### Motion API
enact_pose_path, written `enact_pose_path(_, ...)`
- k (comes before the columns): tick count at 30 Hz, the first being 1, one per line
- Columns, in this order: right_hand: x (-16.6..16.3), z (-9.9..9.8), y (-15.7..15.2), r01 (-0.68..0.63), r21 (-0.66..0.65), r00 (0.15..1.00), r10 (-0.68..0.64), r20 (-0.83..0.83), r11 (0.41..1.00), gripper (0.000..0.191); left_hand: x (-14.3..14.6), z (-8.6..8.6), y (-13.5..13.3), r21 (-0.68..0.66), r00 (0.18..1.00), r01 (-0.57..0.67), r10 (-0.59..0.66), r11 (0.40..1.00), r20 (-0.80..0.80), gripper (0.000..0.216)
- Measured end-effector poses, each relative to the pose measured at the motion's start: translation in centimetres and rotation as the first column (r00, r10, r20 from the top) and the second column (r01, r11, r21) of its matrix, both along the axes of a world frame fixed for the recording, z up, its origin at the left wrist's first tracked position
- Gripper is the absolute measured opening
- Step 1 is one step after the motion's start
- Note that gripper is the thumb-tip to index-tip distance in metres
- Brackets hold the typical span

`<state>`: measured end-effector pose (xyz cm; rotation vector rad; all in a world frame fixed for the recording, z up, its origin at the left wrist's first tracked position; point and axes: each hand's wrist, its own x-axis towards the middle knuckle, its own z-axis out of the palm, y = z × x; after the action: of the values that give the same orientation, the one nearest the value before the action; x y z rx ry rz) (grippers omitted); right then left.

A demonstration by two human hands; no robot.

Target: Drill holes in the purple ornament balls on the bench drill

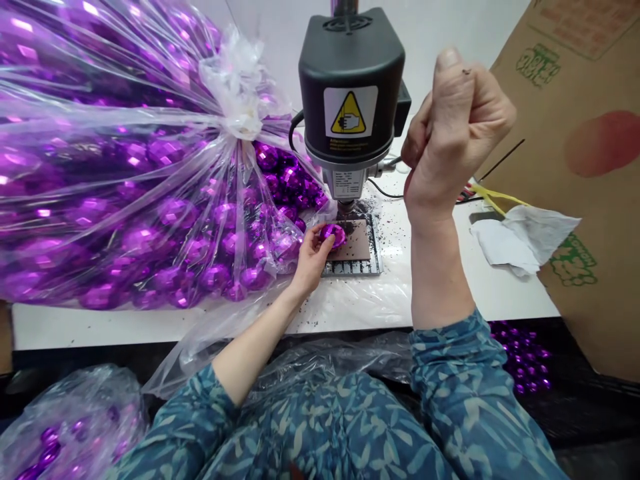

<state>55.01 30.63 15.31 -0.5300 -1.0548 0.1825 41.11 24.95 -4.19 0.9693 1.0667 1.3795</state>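
My left hand point(311, 257) pinches a shiny purple faceted ball point(333, 234) and holds it on the brown plate point(356, 243) under the spindle of a black bench drill press point(351, 87). My right hand point(453, 133) is raised to the right of the machine head, closed in a fist around its thin lever handle point(387, 165), most of which is hidden by the fingers. Black drilling chips lie scattered on the white table point(350, 307) around the plate.
A large clear plastic bag point(125, 173) full of purple balls fills the table's left. A smaller bag of balls point(60, 427) sits at lower left, and more loose balls point(525, 360) at lower right. A cardboard box point(585, 167) and crumpled white paper point(520, 237) stand at right.
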Motion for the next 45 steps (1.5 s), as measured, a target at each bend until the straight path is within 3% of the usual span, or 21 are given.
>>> enact_pose_path(4,0.1,-0.1,0.0,-0.032,0.025,0.999,0.032,-0.004,0.999,0.067,-0.3,-1.6,1.8,0.171,0.982,-0.074,0.102,0.982,-0.161,0.062)
enact_pose_path(9,0.2,-0.3,0.2,-0.023,0.028,1.0,0.022,0.018,0.999,0.063,-0.4,-2.5,3.1,0.183,0.968,-0.005,0.051,0.983,-0.248,0.065)
enact_pose_path(16,0.2,-0.2,0.1,-0.05,0.062,0.999,0.05,-0.001,0.997,0.062,-0.1,-2.2,2.6,0.197,0.942,0.095,-0.024,0.976,-0.334,0.062)
enact_pose_path(25,0.1,-0.3,0.0,-0.026,0.103,1.0,0.025,0.005,0.994,0.058,1.1,-1.9,1.6,0.293,0.881,0.072,0.077,0.953,-0.467,0.054)
enact_pose_path(32,0.2,-0.6,-0.1,0.059,0.006,0.995,-0.06,0.076,0.998,0.064,1.6,-2.0,2.0,0.323,0.858,0.065,0.112,0.944,-0.501,0.053)
enact_pose_path(38,0.1,-1.7,-1.0,0.055,0.039,0.997,-0.056,0.043,0.998,0.064,1.5,-2.4,2.1,0.326,0.859,0.08,0.101,0.942,-0.502,0.054)
enact_pose_path(42,0.0,-2.9,-2.8,0.073,-0.049,0.997,-0.072,0.008,0.996,0.062,1.5,-2.1,1.9,0.317,0.86,0.071,0.103,0.946,-0.499,0.053)
enact_pose_path(45,0.2,-3.9,-3.5,0.011,-0.044,1.0,-0.012,-0.026,0.999,0.06,1.5,-1.9,1.8,0.307,0.858,0.07,0.1,0.949,-0.503,0.053)
